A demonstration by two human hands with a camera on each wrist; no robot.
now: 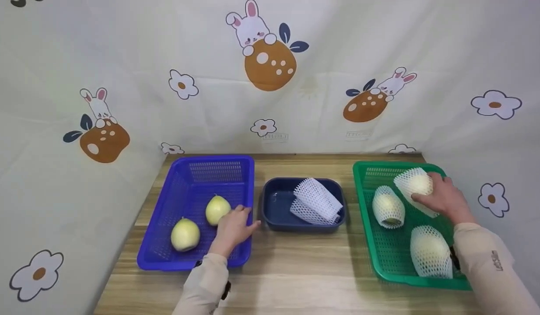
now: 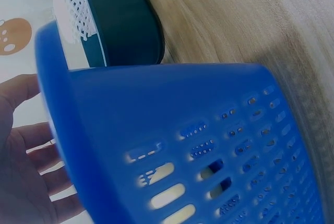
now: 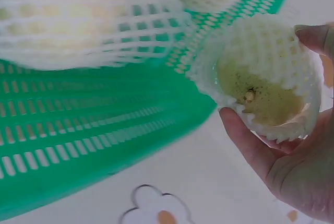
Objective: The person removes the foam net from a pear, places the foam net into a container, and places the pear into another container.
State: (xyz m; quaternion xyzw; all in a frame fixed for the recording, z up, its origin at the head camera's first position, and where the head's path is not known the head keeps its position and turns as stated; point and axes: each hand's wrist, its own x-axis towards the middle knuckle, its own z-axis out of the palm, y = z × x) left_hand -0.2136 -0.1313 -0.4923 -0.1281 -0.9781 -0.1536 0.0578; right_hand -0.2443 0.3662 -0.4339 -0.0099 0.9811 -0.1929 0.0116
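Observation:
My right hand (image 1: 447, 199) grips a pear (image 1: 420, 184) wrapped in a white foam net, over the back right of the green basket (image 1: 369, 232). The right wrist view shows thumb and fingers round the net, with the pear's stem end (image 3: 250, 96) bare at its opening. Two more netted pears, one at the left (image 1: 388, 205) and one at the front (image 1: 429, 251), lie in that basket. My left hand (image 1: 235, 227) hovers by the right rim of the blue basket (image 1: 165, 197), fingers loosely spread and holding nothing. Close to its fingertips is a bare pear (image 1: 217, 209); another pear (image 1: 185, 235) lies left of it.
Between the baskets stands a dark blue tub (image 1: 276, 201) with white foam nets (image 1: 315, 199) in its right half. All three containers stand on a wooden table (image 1: 304, 271). A printed curtain (image 1: 313, 109) hangs behind the table and at both sides.

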